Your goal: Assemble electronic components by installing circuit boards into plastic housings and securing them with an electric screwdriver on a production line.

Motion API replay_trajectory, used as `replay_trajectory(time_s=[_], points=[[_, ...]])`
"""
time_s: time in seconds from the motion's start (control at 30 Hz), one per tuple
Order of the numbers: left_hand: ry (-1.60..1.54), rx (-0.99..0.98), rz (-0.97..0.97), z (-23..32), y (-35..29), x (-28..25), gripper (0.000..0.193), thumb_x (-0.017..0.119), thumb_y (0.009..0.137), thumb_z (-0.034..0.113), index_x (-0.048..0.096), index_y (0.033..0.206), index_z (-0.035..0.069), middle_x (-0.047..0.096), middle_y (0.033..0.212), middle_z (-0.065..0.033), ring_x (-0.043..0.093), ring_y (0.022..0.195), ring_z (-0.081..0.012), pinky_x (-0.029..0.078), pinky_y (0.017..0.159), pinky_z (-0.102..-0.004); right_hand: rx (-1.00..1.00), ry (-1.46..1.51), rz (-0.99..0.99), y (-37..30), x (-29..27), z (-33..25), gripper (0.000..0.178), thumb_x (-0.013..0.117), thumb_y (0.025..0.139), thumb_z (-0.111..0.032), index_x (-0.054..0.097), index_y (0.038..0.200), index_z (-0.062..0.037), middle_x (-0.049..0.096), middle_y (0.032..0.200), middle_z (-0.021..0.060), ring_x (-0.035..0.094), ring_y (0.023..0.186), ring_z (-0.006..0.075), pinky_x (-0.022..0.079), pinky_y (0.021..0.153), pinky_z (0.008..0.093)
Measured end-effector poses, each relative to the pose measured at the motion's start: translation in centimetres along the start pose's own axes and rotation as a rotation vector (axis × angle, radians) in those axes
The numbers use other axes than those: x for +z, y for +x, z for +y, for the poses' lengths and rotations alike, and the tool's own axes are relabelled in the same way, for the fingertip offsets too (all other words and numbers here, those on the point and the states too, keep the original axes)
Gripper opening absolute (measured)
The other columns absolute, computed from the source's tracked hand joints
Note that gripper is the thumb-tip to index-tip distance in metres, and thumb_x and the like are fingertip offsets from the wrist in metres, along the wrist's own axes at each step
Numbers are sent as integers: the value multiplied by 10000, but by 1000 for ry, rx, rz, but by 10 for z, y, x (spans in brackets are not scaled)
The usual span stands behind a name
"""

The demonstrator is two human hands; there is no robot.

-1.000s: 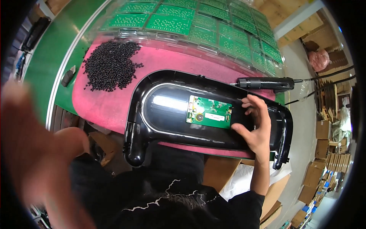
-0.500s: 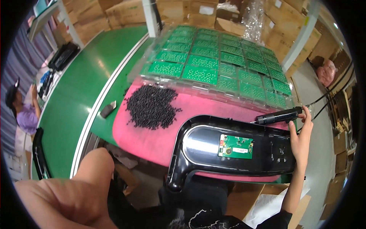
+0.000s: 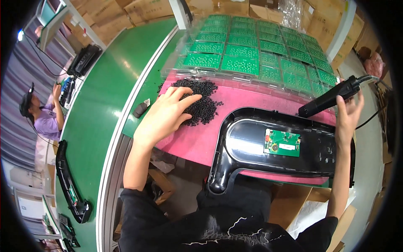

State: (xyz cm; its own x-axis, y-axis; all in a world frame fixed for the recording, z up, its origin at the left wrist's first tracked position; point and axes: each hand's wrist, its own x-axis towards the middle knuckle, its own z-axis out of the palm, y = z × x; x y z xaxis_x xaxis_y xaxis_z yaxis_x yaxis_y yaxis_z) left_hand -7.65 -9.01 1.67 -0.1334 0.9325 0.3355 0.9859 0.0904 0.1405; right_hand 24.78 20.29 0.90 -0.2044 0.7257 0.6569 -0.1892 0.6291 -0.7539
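On the pink mat (image 3: 197, 140) that covers the near part of the bench, seen from the head camera, lies a glossy black plastic housing (image 3: 252, 147), long and curved, with a small green circuit board (image 3: 282, 143) seated in its middle. Left of the housing, toward the far edge of the mat, sits a heap of small black screws (image 3: 203, 105). The left hand (image 3: 166, 115) lies palm down on the near side of that heap, fingers spread and fingertips among the screws; whether it has pinched any cannot be told. Above the right end of the housing, the right hand (image 3: 348, 113) is raised with its fingers open and spread, just below a black electric screwdriver (image 3: 329, 98) that hangs slantwise with a cable running off its upper end; the fingertips are at the tool's body but not closed around it. Beyond the housing, clear trays of green circuit boards (image 3: 252, 59) are stacked in rows. Left of the mat runs a green conveyor belt (image 3: 105, 105), with another person (image 3: 40, 117) working at its far side.
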Motion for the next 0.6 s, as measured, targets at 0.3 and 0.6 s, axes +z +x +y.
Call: replay_trajectory(time_s=[0.3,0.6], points=[[-45,-35,35,-17,12,28,234,623,755,-48,666,980,0,608,919,-131,627,842,-344,504,746,-418,389,542,-226,1,34,-16,340,658,876,-92,490,1169,-57,541,868,24,532,819,143,436,828,327],[-420,114,193,45,64,8,127,692,766,-23,684,893,-17,674,839,-120,666,770,-237,521,696,-328,291,984,-281,-7,48,-52,320,564,935,-160,420,1217,-115,440,803,-19,475,801,111,414,941,411]])
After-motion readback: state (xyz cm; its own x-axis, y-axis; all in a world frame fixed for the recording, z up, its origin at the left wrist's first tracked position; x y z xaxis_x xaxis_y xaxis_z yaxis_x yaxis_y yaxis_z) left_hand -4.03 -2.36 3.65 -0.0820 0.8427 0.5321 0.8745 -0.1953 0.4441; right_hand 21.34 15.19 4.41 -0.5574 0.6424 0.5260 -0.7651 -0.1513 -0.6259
